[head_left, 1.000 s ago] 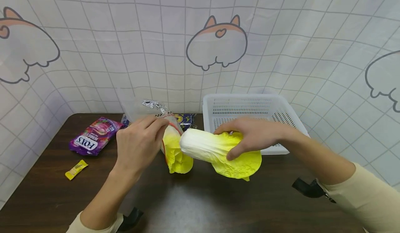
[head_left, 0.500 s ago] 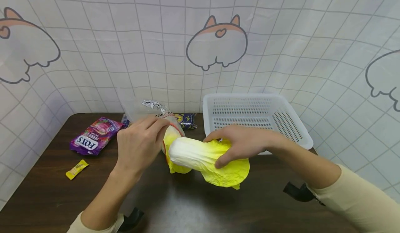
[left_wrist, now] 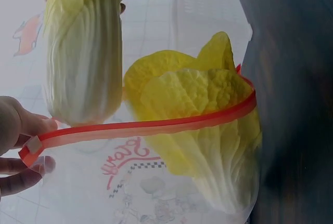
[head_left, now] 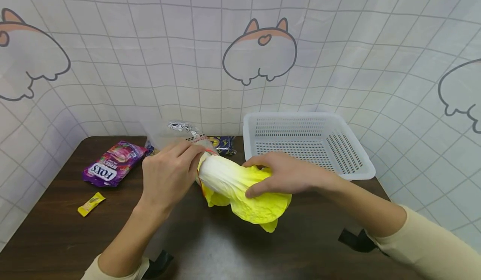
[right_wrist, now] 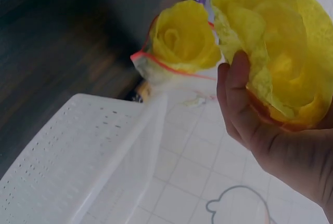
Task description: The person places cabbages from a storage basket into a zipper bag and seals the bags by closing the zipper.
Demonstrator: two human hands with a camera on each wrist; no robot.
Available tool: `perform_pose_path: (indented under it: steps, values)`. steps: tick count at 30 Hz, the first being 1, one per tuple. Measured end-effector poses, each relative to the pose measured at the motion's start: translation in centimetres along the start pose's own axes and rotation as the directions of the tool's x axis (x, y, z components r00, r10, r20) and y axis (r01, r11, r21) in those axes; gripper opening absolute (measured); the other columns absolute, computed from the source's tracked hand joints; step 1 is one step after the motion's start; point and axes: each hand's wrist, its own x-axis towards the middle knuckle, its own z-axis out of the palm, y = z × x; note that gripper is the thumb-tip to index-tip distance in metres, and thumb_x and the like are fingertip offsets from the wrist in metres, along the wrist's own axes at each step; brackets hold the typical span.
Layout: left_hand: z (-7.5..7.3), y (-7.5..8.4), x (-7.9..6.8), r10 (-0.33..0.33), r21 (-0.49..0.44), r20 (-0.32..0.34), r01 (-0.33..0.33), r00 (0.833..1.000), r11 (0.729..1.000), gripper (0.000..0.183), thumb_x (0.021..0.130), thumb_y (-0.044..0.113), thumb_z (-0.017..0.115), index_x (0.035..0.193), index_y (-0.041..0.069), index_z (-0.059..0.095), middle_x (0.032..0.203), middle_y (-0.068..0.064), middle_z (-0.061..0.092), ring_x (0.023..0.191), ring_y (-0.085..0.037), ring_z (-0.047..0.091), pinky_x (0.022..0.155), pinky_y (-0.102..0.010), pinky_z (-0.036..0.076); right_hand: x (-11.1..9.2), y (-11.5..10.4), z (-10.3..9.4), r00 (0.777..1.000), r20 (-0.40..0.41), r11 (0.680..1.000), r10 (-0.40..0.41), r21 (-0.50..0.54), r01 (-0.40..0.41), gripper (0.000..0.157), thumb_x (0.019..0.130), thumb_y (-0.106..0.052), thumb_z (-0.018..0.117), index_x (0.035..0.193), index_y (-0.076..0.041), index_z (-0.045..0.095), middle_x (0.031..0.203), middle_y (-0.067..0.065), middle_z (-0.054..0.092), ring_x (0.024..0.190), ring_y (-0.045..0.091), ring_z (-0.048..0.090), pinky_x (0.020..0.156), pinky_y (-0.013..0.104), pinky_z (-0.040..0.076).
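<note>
In the head view my left hand point(head_left: 169, 175) pinches the top corner of a clear zip bag point(head_left: 184, 133). The left wrist view shows the bag's red zip strip point(left_wrist: 140, 129) parted, with thumb and fingers at its end. One napa cabbage point(left_wrist: 187, 91), yellow leaves and a white base, lies inside, its leaves sticking out past the zip. My right hand point(head_left: 279, 175) grips a second napa cabbage point(head_left: 236, 184) round its leafy end. The white base of that cabbage points left at the bag's mouth, just at the zip in the left wrist view.
A white perforated basket point(head_left: 362, 169) stands at the back right. Left of the bag lie a purple Fox's candy bag point(head_left: 114, 163) and a small yellow packet point(head_left: 91, 204). A dark blue packet point(head_left: 225, 145) sits behind the zip bag, near the tiled curtain.
My right hand has carried its cabbage left and slightly down, from beside the bag to its mouth. The left hand stays in nearly the same place on the bag.
</note>
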Motion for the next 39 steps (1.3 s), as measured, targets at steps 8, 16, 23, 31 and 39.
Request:
perform_pose_path:
  steps: [8,16,23,31,39]
  values:
    - [0.1,0.1,0.0,0.004,-0.015,0.038,-0.004,0.999,1.000,0.006,0.089,0.009,0.081,0.094,0.008,0.080,0.088,-0.006,0.079,0.082,-0.029,0.075,0.046,-0.041,0.054,0.2,-0.2,1.1,0.996,-0.085,1.000,0.021,0.024,-0.019,0.062,0.082,-0.048,0.081,0.135,-0.019,0.068,0.114,-0.005,0.071,0.098,0.016,0.062,0.083,0.032,0.054]
    - [0.3,0.4,-0.1,0.005,-0.024,0.070,-0.004,0.998,1.000,0.009,0.086,0.011,0.084,0.094,0.009,0.081,0.090,-0.006,0.080,0.076,-0.029,0.074,0.045,-0.039,0.053,0.6,-0.6,2.7,0.976,-0.208,0.998,0.064,0.001,-0.065,0.062,0.080,-0.048,0.082,0.133,-0.018,0.069,0.114,-0.005,0.073,0.096,0.015,0.062,0.081,0.031,0.054]
    - [0.7,0.6,-0.1,0.005,-0.049,0.078,-0.001,0.997,0.999,0.010,0.085,0.011,0.085,0.095,0.010,0.082,0.090,-0.004,0.080,0.076,-0.028,0.076,0.046,-0.039,0.053,1.0,-1.2,4.0,0.965,-0.261,1.000,0.029,0.001,-0.029,0.059,0.083,-0.044,0.083,0.131,-0.013,0.068,0.108,-0.004,0.073,0.091,0.013,0.063,0.079,0.030,0.055]
    - [0.7,0.6,-0.2,0.008,-0.066,0.094,-0.002,0.996,0.998,0.011,0.085,0.012,0.085,0.096,0.010,0.082,0.092,-0.005,0.080,0.076,-0.029,0.077,0.045,-0.036,0.051,1.5,-1.4,5.1,0.961,-0.268,0.997,0.069,0.052,-0.057,0.063,0.085,-0.047,0.081,0.134,-0.012,0.064,0.110,-0.003,0.072,0.092,0.014,0.063,0.079,0.030,0.056]
    - [0.7,0.7,-0.3,0.018,-0.105,0.095,-0.008,0.995,0.994,0.013,0.083,0.012,0.087,0.094,0.011,0.082,0.089,-0.005,0.079,0.070,-0.028,0.075,0.045,-0.037,0.052,2.8,-1.1,5.5,0.957,-0.228,0.955,0.180,0.275,-0.114,0.065,0.085,-0.049,0.082,0.132,-0.012,0.057,0.120,0.007,0.067,0.094,0.019,0.065,0.076,0.030,0.058]
